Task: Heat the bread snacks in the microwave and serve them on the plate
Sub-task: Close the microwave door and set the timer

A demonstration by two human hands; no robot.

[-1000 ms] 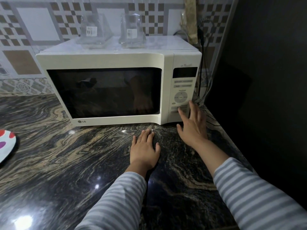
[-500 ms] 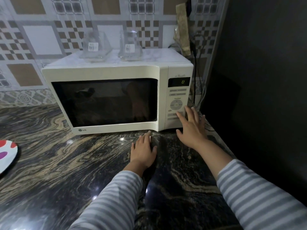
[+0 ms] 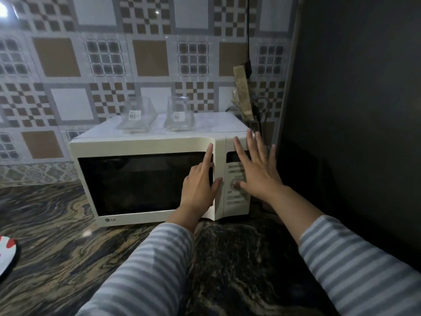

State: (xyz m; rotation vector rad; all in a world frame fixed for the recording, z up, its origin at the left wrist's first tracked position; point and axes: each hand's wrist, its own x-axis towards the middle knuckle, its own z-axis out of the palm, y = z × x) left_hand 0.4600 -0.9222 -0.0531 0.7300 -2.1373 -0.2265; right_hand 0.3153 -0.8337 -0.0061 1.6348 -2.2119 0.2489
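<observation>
A cream microwave (image 3: 141, 144) stands on the dark marbled counter with its door closed and its window dark; no bread snacks show. My left hand (image 3: 200, 181) rests on the right edge of the door, index finger stretched up toward the top corner, thumb at the door's edge. My right hand (image 3: 257, 167) is spread flat with fingers apart over the control panel (image 3: 234, 197), covering the display. A white plate with red spots (image 3: 6, 254) peeks in at the left edge of the counter.
Two clear glass containers (image 3: 136, 115) (image 3: 180, 115) stand on top of the microwave. A dark tall surface (image 3: 353, 133) closes off the right side. Cables and a brown packet (image 3: 243, 96) hang behind the microwave's right corner. Patterned tiles cover the back wall.
Both hands rose from the counter: the left went up to the door's right edge, the right from the lower buttons to the upper panel. The view tilted up.
</observation>
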